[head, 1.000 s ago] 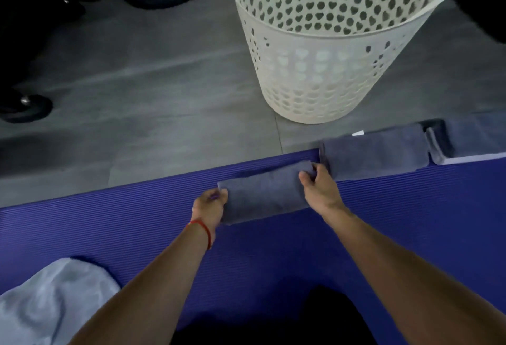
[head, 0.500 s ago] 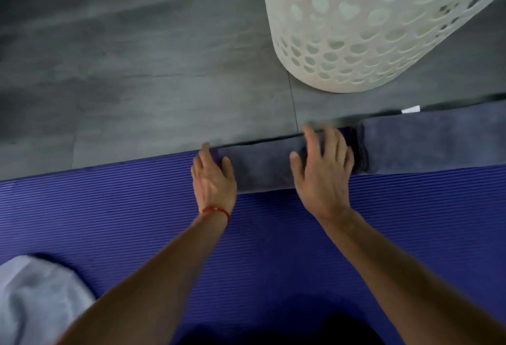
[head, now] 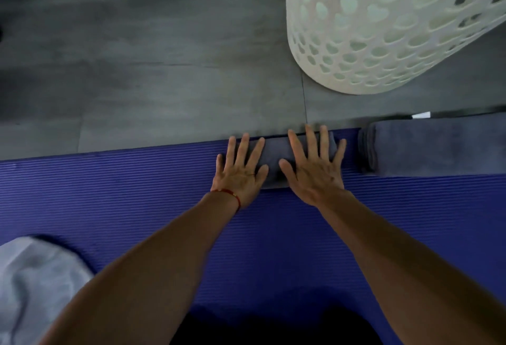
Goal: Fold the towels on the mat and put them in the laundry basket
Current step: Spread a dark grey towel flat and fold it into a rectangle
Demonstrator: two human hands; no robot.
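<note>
Folded grey towel at the far edge of the purple mat, lying crosswise, partly covered by both hands. Left hand flat on its left end, fingers straight and spread, palm down, pressing on the cloth; red string bracelet at the wrist. Right hand flat on the right end, fingers likewise straight and fanned, tips reaching the towel's far edge. Neither hand curled round anything. Only a narrow strip of towel visible between the two thumbs.

Just right of this, apart by a small gap of mat, a second folded grey towel, thicker, its stacked layers showing at the left end, running off the right edge of the view; a small white tag at its far side.

White laundry basket on the grey floor beyond the mat, far right, walls pierced with heart-shaped holes, base near the second towel but not touching it. Inside of the basket not visible from here.

Near left corner: a pale, crumpled cloth on the mat, well apart from the folded towels. Both forearms reaching in from the near edge, with a dark shape between them at the bottom, too dim to make out.
</note>
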